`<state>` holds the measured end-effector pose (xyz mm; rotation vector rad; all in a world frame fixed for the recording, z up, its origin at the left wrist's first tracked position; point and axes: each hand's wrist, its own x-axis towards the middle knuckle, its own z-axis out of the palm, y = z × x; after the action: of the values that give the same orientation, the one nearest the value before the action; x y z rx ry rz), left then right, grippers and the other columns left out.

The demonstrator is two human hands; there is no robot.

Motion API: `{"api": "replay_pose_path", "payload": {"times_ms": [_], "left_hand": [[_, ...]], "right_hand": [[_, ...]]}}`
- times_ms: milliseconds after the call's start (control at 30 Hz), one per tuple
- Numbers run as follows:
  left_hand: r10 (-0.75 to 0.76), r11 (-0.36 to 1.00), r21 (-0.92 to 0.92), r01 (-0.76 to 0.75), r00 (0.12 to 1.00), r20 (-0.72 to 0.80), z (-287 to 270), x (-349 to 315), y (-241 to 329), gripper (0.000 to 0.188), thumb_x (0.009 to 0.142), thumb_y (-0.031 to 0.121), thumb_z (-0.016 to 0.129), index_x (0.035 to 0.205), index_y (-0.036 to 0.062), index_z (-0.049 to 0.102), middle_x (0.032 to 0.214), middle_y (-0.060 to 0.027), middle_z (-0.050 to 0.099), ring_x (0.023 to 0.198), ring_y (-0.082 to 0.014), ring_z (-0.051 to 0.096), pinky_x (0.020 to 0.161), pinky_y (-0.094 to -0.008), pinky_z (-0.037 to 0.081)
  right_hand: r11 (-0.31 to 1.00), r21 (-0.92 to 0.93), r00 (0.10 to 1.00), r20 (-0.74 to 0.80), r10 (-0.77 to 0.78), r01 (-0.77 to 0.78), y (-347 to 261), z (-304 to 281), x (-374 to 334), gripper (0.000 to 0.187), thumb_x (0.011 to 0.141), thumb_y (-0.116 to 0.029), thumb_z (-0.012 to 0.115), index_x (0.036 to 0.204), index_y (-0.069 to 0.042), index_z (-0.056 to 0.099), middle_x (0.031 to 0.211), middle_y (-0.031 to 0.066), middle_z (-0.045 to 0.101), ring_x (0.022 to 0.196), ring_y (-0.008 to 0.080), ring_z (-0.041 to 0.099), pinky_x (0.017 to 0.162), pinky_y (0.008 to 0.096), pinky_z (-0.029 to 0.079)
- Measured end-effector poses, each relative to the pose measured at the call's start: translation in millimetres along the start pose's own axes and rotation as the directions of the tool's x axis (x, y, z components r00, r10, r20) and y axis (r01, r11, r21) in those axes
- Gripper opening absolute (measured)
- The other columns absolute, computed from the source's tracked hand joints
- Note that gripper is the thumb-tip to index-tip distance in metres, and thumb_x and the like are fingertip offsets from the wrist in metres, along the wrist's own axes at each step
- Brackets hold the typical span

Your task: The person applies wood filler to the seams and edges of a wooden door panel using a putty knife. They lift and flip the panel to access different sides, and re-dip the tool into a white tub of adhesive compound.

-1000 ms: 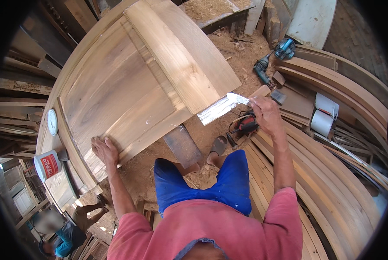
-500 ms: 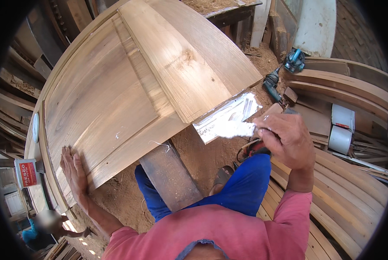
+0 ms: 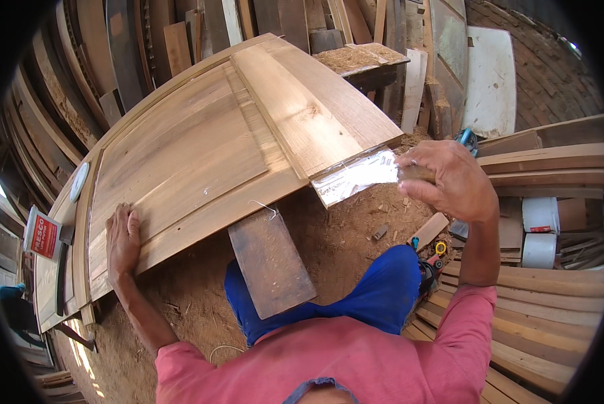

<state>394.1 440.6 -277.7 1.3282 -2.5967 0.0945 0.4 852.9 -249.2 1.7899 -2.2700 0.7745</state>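
Note:
A large pale wooden door panel (image 3: 194, 148) with a recessed centre lies in front of me. My left hand (image 3: 122, 239) rests on its near left edge, fingers stretched out and holding nothing. From the panel's right end sticks out a small board (image 3: 356, 178) smeared with glossy white paste. Over that board's right end is my right hand (image 3: 453, 178), closed round the brown handle of what looks like a putty knife (image 3: 415, 174). The blade is hard to make out against the white. A thin white string (image 3: 265, 205) lies at the panel's near edge.
A brown plank (image 3: 271, 262) slants between my knees. A white tub (image 3: 42, 232) with a red label and a white round lid (image 3: 79, 182) are at the panel's left. Stacked boards (image 3: 517, 337) flank my right, near white containers (image 3: 539, 232). Wood shavings cover the ground (image 3: 356, 249).
The view has shifted, showing more of the panel's far end. My right hand has moved slightly up and right with the putty knife. My left hand stays on the panel.

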Motion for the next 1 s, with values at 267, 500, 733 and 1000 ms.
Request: {"api": "replay_pose_path", "payload": {"times_ms": [267,500,733,1000], "left_hand": [[-0.046,0.999,0.003,0.046,0.999,0.007,2.1,2.5,6.5,0.052,0.106,0.039,0.033,0.141,0.0025,0.043,0.148,-0.0211,0.044,0.142,-0.0388,0.032,0.121,-0.0439,0.018],[-0.031,0.999,0.008,0.031,0.999,-0.017,3.6,4.1,5.0,0.049,0.105,0.034,0.036,0.141,0.0031,0.043,0.144,-0.0215,0.047,0.14,-0.0375,0.036,0.12,-0.0441,0.02],[-0.047,0.999,0.003,0.047,0.998,-0.033,2.2,3.8,6.6,0.049,0.105,0.035,0.035,0.14,0.0023,0.045,0.143,-0.0201,0.05,0.137,-0.0372,0.04,0.121,-0.0436,0.02],[-0.05,0.999,-0.012,0.049,0.995,-0.087,5.7,1.9,9.7,0.043,0.105,0.034,0.037,0.134,0.0056,0.05,0.133,-0.0206,0.056,0.128,-0.0397,0.046,0.111,-0.0452,0.033]], "right_hand": [[0.953,0.26,0.984,-0.054,0.173,-0.153,68.6,2.3,-19.0,0.032,0.083,-0.021,0.072,0.109,-0.002,0.073,0.088,0.0167,0.068,0.086,0.0327,0.066,0.079,0.0394,0.051],[0.951,0.301,0.989,-0.101,0.11,-0.075,99.0,24.6,-21.2,0.029,0.087,-0.017,0.07,0.109,0.002,0.072,0.091,0.017,0.07,0.084,0.0256,0.067,0.079,0.034,0.051],[0.864,0.484,0.977,-0.082,0.199,-0.135,119.8,37.8,-35.2,0.025,0.092,-0.016,0.067,0.108,0.002,0.072,0.094,0.0116,0.074,0.083,0.016,0.066,0.075,0.0291,0.051],[0.692,0.716,0.971,-0.091,0.22,-0.09,144.6,82.1,-48.8,0.026,0.098,-0.02,0.064,0.104,0.003,0.073,0.088,0.0062,0.072,0.077,0.0097,0.06,0.07,0.0252,0.049]]}}
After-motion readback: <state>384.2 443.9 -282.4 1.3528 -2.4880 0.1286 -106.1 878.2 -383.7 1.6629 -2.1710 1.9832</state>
